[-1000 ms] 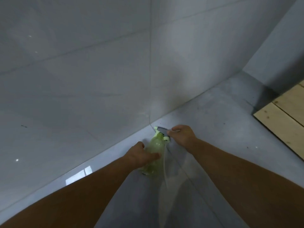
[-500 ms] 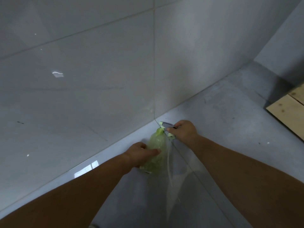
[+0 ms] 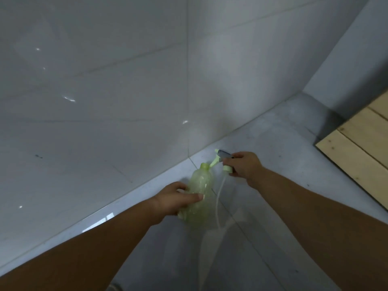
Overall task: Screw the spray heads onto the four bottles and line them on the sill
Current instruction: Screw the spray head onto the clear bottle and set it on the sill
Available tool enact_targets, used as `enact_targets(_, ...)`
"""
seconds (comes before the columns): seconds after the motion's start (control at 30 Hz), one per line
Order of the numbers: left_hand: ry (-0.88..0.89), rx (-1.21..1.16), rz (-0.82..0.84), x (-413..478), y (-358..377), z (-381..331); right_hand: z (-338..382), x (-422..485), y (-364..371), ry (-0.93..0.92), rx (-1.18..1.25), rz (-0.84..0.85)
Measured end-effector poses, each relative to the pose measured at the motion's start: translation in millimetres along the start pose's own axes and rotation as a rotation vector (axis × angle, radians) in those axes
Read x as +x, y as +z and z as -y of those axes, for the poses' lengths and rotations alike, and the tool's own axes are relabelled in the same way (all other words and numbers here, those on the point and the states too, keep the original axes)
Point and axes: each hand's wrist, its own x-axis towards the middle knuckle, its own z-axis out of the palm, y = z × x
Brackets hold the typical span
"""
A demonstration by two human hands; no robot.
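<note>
Head view: hands grip unlabelled green bottle [image 3: 199,194] and detached spray head [image 3: 223,159].

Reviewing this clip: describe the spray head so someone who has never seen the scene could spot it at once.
Find where the glossy grey wall meets the floor, near the middle of the view. There the left hand grips a pale green bottle. Beside its open neck, the right hand holds the spray head: pale green with a grey top, and a thin white tube dangling below.

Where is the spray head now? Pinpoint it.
In the head view, the spray head is right of centre, gripped by the right hand, beside the green bottle's open neck.
</note>
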Motion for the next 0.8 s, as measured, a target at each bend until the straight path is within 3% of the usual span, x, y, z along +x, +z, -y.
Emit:
enact_targets(0.3,0.168,0.025,0.131,-87.8,25.2,-62.7,80.1,-98.8,-113.5,-0.151,0.114,-0.11)
enact_targets(0.63,0.386,0.244,0.139,-210.6,34.2,-123.9,177.5,-252.3,-205.1,-0.541,0.32,-0.371)
enact_targets(0.8,0.476,0.267,0.142,-254.3,39.3,-142.4,203.7,-317.0,-240.7,-0.64,0.51,-0.471)
